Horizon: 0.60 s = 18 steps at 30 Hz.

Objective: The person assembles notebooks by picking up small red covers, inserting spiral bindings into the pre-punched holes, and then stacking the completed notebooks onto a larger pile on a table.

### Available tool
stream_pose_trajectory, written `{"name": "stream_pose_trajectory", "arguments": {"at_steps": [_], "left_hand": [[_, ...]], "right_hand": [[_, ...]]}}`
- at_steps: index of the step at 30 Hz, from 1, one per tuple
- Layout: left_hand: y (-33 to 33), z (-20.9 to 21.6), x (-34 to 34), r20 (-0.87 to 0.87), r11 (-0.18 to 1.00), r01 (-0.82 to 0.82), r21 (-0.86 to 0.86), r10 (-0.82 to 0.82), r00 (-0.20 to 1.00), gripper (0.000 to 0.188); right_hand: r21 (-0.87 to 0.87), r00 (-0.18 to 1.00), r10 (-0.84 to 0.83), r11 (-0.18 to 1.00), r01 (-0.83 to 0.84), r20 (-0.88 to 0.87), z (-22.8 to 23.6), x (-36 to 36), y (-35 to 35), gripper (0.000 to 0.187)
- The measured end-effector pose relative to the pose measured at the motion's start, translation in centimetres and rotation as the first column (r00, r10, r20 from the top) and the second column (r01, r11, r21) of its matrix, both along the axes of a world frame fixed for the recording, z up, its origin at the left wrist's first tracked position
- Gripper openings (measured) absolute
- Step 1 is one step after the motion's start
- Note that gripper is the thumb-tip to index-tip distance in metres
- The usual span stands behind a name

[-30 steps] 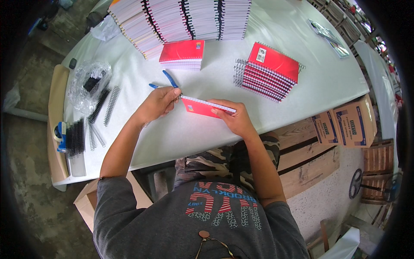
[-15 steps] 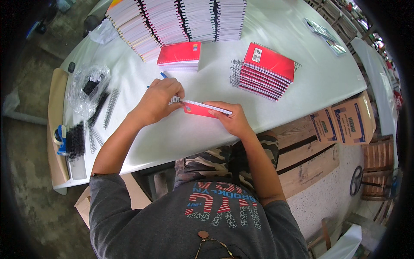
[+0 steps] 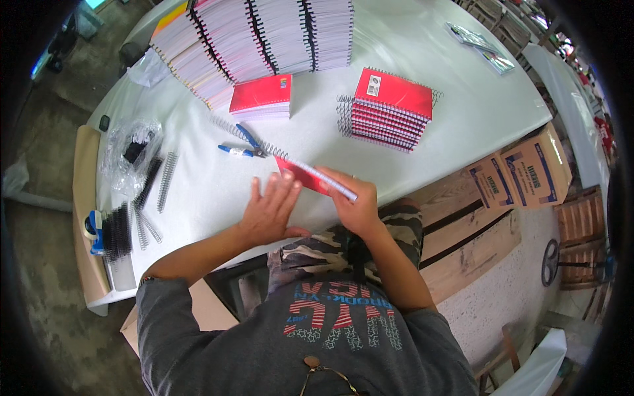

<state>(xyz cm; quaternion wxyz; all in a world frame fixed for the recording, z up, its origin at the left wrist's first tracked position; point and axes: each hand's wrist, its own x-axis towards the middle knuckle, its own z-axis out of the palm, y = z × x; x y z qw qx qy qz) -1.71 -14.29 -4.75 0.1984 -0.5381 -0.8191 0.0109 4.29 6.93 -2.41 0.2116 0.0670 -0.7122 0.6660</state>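
Note:
A small red notebook point(image 3: 305, 177) is gripped near its right end by my right hand point(image 3: 353, 204), its white page edge turned up. From its far-left end a wire spiral coil point(image 3: 269, 149) sticks out and stretches toward the upper left. My left hand point(image 3: 269, 210) is open with fingers spread, just left of and below the notebook; nothing shows in it. Blue-handled pliers point(image 3: 246, 135) lie on the table beside the coil, jaws toward the notebook.
A red-covered stack of pages point(image 3: 261, 96) stands ahead, before tall spiral-bound books point(image 3: 284, 36). Coiled red notebooks point(image 3: 389, 112) are stacked to the right. Loose coils point(image 3: 167, 181) and a plastic bag point(image 3: 135, 145) lie left. Cardboard boxes point(image 3: 522, 175) stand beyond the table's right edge.
My left hand has let go of the coil and moved down toward me, its fingers spreading. The coil and pliers now show fully. The notebook is more tilted in my right hand.

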Motion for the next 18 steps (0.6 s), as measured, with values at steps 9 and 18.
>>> {"name": "stream_pose_trajectory", "arguments": {"at_steps": [9,18], "left_hand": [[0.5,0.5,1.6,-0.152,0.986,0.156,-0.064,-0.164,0.975,0.125],[1.0,-4.7,0.5,-0.054,0.967,0.026,0.254,-0.012,0.998,0.102]], "right_hand": [[0.239,0.979,0.009,0.970,0.041,-0.205,1.6,1.0,0.8,0.048],[0.376,0.953,0.059,0.925,0.060,-0.297,1.4,2.0,0.7,0.054]]}}
